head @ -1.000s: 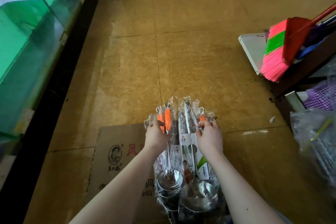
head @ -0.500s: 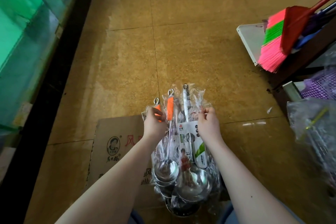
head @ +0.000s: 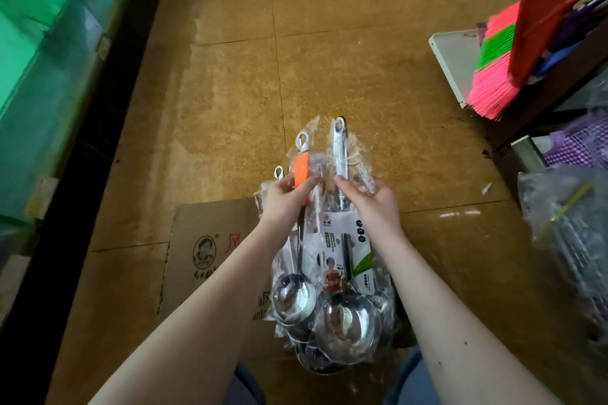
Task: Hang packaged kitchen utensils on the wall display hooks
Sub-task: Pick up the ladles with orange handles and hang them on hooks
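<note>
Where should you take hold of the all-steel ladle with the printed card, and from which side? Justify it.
Pinch the steel ladle on its narrow upper handle, below the hanging eye, coming from the right: that stretch sticks out clear above the card, and the orange-handled ladle with the left hand crowds its left.

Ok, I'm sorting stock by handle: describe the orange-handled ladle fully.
The orange-handled ladle is shiny metal: a loop for hanging at the far end, an orange grip, a thin stem, a round bowl nearest the person. It sits in clear plastic wrap atop the bundle; the left hand pinches its grip.
</note>
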Action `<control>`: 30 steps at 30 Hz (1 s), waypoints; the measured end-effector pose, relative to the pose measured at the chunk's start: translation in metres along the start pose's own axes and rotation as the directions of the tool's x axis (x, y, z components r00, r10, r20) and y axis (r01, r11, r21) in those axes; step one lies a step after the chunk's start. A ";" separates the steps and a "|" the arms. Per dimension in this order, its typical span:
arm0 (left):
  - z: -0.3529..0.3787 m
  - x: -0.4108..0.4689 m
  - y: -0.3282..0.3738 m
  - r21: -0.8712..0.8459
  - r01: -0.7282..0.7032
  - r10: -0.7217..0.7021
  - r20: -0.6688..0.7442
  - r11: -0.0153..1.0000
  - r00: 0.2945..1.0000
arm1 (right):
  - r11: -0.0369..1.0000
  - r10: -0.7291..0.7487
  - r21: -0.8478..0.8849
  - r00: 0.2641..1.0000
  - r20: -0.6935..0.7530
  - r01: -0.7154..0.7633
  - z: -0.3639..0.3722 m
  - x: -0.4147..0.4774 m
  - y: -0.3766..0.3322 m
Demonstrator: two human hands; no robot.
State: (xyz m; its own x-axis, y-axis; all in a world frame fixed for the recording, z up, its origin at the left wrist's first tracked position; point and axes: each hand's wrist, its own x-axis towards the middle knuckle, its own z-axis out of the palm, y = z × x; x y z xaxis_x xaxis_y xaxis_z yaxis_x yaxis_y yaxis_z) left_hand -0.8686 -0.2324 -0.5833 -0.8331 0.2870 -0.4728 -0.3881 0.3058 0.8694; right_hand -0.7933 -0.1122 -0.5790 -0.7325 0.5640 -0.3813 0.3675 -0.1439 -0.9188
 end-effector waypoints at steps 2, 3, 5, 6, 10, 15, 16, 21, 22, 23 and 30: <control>-0.001 -0.004 0.005 -0.012 -0.024 0.024 -0.006 1.000 1.000 | 0.998 -0.013 -0.055 1.000 0.022 0.015 0.002 -0.006 -0.007; -0.001 -0.006 0.008 -0.033 -0.029 0.028 -0.006 0.999 1.000 | 0.996 0.003 -0.091 1.000 0.024 -0.001 0.003 -0.008 -0.011; -0.005 -0.011 0.015 -0.091 -0.032 0.030 -0.019 0.995 0.999 | 0.992 0.008 -0.129 0.999 0.032 -0.004 0.002 -0.012 -0.015; -0.008 -0.013 0.018 -0.132 -0.029 0.025 -0.026 0.991 0.999 | 0.991 -0.013 -0.131 0.999 0.039 0.018 0.002 -0.014 -0.016; -0.013 -0.026 0.033 -0.350 -0.058 0.069 0.018 0.935 0.997 | 0.990 -0.081 -0.112 0.995 0.059 0.087 0.006 -0.023 -0.030; -0.014 -0.063 0.088 -0.321 -0.087 0.100 0.025 0.943 0.995 | 0.997 -0.074 -0.014 0.997 0.007 0.074 0.001 -0.053 -0.100; -0.015 -0.073 0.105 -0.315 -0.090 0.106 0.032 0.945 0.994 | 0.998 -0.061 0.001 0.998 -0.006 0.061 -0.001 -0.061 -0.116; -0.024 -0.145 0.222 -0.234 -0.090 0.113 0.087 0.968 0.990 | 0.996 -0.065 0.061 0.998 0.015 0.064 -0.029 -0.118 -0.233; -0.025 -0.161 0.249 -0.227 -0.090 0.113 0.093 0.970 0.989 | 0.996 -0.071 0.063 0.997 0.011 0.070 -0.037 -0.131 -0.260; -0.026 -0.179 0.276 -0.223 -0.093 0.118 0.104 0.970 0.988 | 0.994 -0.081 0.073 0.997 0.009 0.081 -0.046 -0.146 -0.287; -0.020 -0.296 0.430 -0.186 -0.155 0.183 0.148 0.970 0.972 | 0.983 -0.134 0.125 0.991 -0.013 0.134 -0.104 -0.242 -0.441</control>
State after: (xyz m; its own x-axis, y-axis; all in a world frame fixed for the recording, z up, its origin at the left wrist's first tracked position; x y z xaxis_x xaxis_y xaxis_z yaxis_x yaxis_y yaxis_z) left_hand -0.7970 -0.2034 -0.0664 -0.8227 0.4690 -0.3212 -0.3208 0.0834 0.9435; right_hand -0.7191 -0.1007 -0.0711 -0.7675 0.5886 -0.2538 0.1914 -0.1674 -0.9671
